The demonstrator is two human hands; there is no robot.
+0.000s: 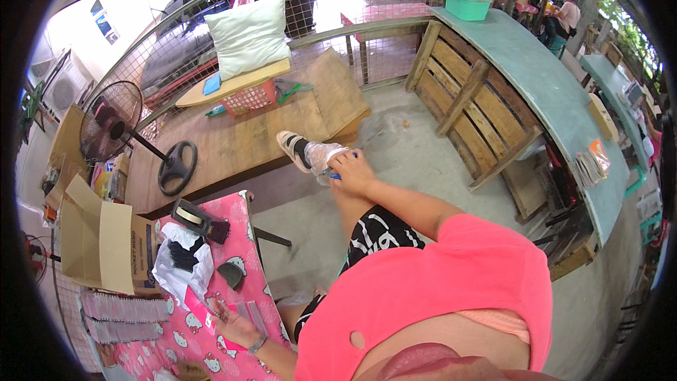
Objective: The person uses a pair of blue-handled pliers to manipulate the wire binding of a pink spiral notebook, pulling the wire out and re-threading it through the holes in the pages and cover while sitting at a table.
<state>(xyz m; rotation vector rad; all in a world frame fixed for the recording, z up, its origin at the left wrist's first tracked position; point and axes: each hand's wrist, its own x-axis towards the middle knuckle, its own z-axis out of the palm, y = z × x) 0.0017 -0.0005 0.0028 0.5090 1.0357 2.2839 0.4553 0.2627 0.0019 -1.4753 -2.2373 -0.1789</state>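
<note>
My left hand (238, 327) is low at the left, over a table with a pink patterned cloth (185, 324). Its fingers close on a narrow pink card (200, 307) with a white patch. A white plastic bag (169, 268) with black contents lies just beyond it, next to a dark grey half-round piece (230, 275) and a black tape dispenser (199, 221). My right hand (355, 171) curls over crumpled clear plastic (324, 158) at my raised lower leg. Bits of a blue object (335, 176) show around its fingers; its kind is mostly hidden.
Stacked clear packets (123, 317) and an open cardboard box (116, 240) are at the left. A low wooden platform (282, 127) bears a black fan (116, 123), a red basket (250, 97) and a white pillow (247, 37). A green-topped counter (536, 85) curves along the right.
</note>
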